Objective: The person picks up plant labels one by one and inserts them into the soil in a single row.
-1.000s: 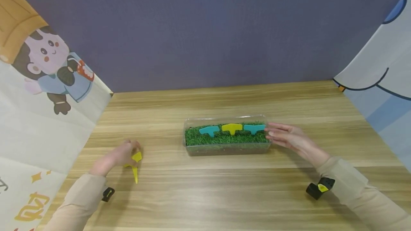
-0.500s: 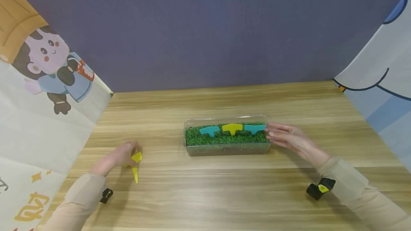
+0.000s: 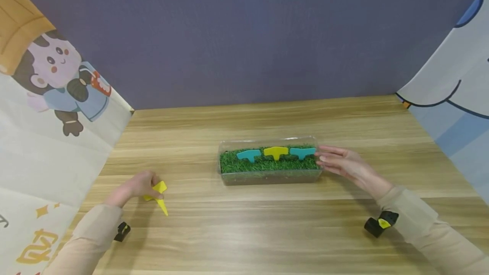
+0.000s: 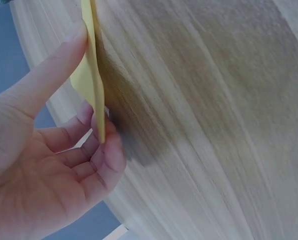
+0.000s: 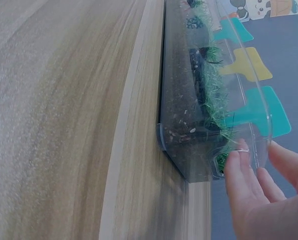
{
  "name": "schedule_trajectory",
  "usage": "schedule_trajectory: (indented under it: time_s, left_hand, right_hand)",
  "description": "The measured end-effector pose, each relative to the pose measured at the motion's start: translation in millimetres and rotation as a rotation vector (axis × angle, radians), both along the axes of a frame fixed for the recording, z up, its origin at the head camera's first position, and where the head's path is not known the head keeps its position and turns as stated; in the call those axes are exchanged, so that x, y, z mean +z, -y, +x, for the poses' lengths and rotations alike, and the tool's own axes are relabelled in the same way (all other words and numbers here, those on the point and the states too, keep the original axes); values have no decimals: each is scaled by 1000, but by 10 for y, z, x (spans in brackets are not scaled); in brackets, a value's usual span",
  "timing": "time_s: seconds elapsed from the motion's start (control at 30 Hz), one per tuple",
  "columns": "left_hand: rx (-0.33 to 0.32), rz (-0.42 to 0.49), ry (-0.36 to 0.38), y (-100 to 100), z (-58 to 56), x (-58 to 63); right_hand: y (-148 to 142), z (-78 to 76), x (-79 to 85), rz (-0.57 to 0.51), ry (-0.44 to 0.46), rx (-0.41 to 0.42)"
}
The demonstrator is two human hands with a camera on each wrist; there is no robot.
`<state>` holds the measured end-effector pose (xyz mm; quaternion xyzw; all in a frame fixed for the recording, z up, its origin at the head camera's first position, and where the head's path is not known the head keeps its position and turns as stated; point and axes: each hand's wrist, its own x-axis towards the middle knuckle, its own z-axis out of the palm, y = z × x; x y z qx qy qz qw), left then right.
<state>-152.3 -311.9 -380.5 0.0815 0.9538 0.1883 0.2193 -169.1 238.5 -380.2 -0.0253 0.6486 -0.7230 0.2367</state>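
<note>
In the head view my left hand [image 3: 140, 186] pinches a T-shaped yellow plant label [image 3: 160, 186] over the table's left side, its pointed stem slanting down to the right. The left wrist view has the thumb [image 4: 54, 70] pressed along the label [image 4: 89, 80], fingers curled behind it. My right hand [image 3: 345, 164] lies at the right end of a clear plastic box [image 3: 273, 177], its fingers fairly straight against the end wall. Artificial grass [image 3: 229, 162] fills the box, and a blue label [image 3: 249, 155], a yellow label [image 3: 276, 152] and another blue label [image 3: 302, 153] stand upright in it.
The box stands on a wood-grain table [image 3: 244, 232]. Behind it rises a dark blue-grey panel [image 3: 244, 37]. Cartoon-printed sheets border the left [image 3: 46, 156] and right sides. Dark soil [image 5: 181, 100] shows through the box wall in the right wrist view.
My left hand has shifted slightly left and turned the yellow label, so its stem tip has swung a little to the right. The right hand and the box have stayed put.
</note>
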Motion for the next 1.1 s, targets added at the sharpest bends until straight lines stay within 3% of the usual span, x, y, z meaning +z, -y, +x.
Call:
schedule_trajectory:
  time_s: [0.27, 0.73, 1.1]
  left_hand:
    - [-35, 33, -8, -3, -21, -4]
    - [-27, 346, 72, -49, -124, -13]
    - [35, 375, 63, -105, -181, 58]
  right_hand:
    - [33, -1, 21, 3, 37, -28]
    - [37, 3, 25, 43, 23, -14]
    - [30, 9, 34, -6, 36, -27]
